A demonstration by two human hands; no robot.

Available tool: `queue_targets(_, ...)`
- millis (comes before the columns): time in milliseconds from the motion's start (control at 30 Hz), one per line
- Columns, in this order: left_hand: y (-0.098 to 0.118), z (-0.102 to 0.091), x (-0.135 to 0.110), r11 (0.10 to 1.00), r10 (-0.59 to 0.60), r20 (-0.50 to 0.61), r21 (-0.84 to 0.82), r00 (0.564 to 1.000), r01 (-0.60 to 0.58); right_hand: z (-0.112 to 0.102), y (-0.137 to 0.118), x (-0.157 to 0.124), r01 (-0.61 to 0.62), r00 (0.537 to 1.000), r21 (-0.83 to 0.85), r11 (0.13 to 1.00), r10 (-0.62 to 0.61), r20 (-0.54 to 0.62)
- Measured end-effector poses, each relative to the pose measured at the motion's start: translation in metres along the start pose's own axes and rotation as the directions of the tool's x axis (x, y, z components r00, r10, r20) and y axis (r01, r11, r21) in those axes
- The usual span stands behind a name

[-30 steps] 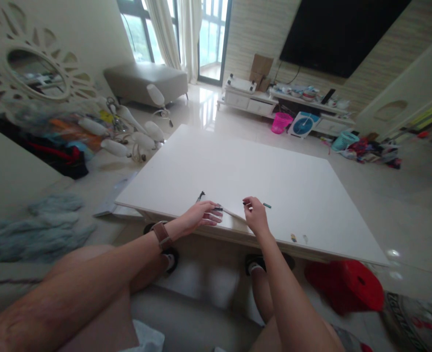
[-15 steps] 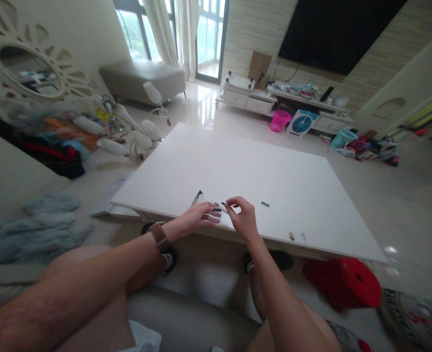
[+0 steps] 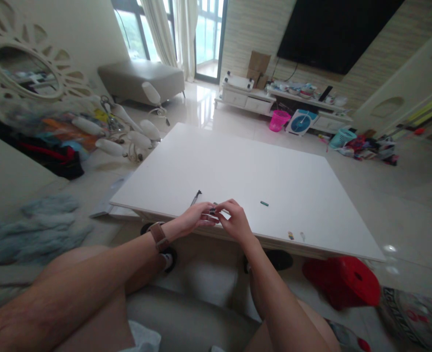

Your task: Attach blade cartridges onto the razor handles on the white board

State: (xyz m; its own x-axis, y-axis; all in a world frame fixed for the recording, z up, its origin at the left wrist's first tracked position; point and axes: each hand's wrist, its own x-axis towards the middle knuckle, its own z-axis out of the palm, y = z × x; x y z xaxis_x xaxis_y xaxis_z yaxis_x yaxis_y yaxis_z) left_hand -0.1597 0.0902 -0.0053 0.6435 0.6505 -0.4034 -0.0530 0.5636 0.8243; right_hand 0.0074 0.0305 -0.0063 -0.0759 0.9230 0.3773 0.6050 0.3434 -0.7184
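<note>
Over the near edge of the white table (image 3: 234, 166), my left hand (image 3: 197, 217) grips a small dark piece (image 3: 212, 211) between thumb and fingers. My right hand (image 3: 235, 220) meets it there, thumb and fingertips pinched together beside the piece. What the right fingertips hold is mostly hidden and too small to name. Just beyond the left hand lies a thin grey tool with a dark head (image 3: 196, 197). A short dark green strip (image 3: 264, 203) rests to the right of my hands. Farther right are a small yellow-and-dark piece (image 3: 291, 235) and a small clear piece (image 3: 302, 236).
A red stool (image 3: 342, 281) stands by the table's right front corner. A white lamp with several shades (image 3: 139, 139) is on the floor left of the table. A pink basket (image 3: 279, 120) and a blue-and-white fan (image 3: 301, 122) sit near the TV cabinet.
My right hand has moved left, and its fingertips now meet the left hand at the dark piece. Earlier they were slightly apart, with a small dark bit in the right fingertips.
</note>
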Motion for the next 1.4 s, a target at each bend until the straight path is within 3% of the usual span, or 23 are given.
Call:
queue_targets(300, 0.004, 0.003, -0.003, 0.996, 0.001, -0.021, 0.087, 1.000, 0.001, -0.001, -0.001, -0.001, 0.029, 0.998, -0.071, 0.997, -0.033, -0.062)
queue_targets(400, 0.006, 0.004, -0.004, 0.994, 0.001, -0.053, 0.113, 0.999, 0.005, -0.002, 0.003, -0.001, -0.036, 0.994, -0.157, 0.987, 0.019, -0.110)
queue_targets(500, 0.008, 0.004, -0.004, 0.991, 0.006, -0.080, 0.136, 0.997, 0.005, -0.006, 0.021, -0.001, -0.180, 0.978, -0.280, 0.943, 0.140, -0.156)
queue_targets(600, 0.008, 0.004, -0.003, 0.987, 0.001, -0.095, 0.162, 0.996, 0.015, -0.017, 0.054, -0.007, -0.392, 0.920, -0.406, 0.826, 0.360, -0.157)
queue_targets(700, 0.009, 0.002, -0.003, 0.984, 0.008, -0.097, 0.178, 0.995, 0.009, -0.032, 0.090, -0.020, -0.571, 0.803, -0.512, 0.642, 0.566, -0.185)
queue_targets(833, 0.010, 0.001, -0.003, 0.981, 0.015, -0.081, 0.193, 0.997, 0.001, -0.048, 0.125, -0.043, -0.626, 0.744, -0.548, 0.555, 0.636, -0.206)
queue_targets(967, 0.012, 0.001, -0.006, 0.978, 0.019, -0.062, 0.210, 0.998, -0.005, -0.052, 0.142, -0.057, -0.632, 0.715, -0.574, 0.522, 0.679, -0.169)
queue_targets(1100, 0.014, 0.001, -0.008, 0.977, 0.035, -0.070, 0.211, 0.997, -0.020, -0.052, 0.147, -0.059, -0.633, 0.705, -0.584, 0.507, 0.690, -0.165)
queue_targets(1400, 0.021, 0.000, -0.009, 0.995, 0.037, -0.134, 0.097, 0.990, -0.024, -0.057, 0.141, -0.054, -0.604, 0.750, -0.616, 0.505, 0.622, -0.225)
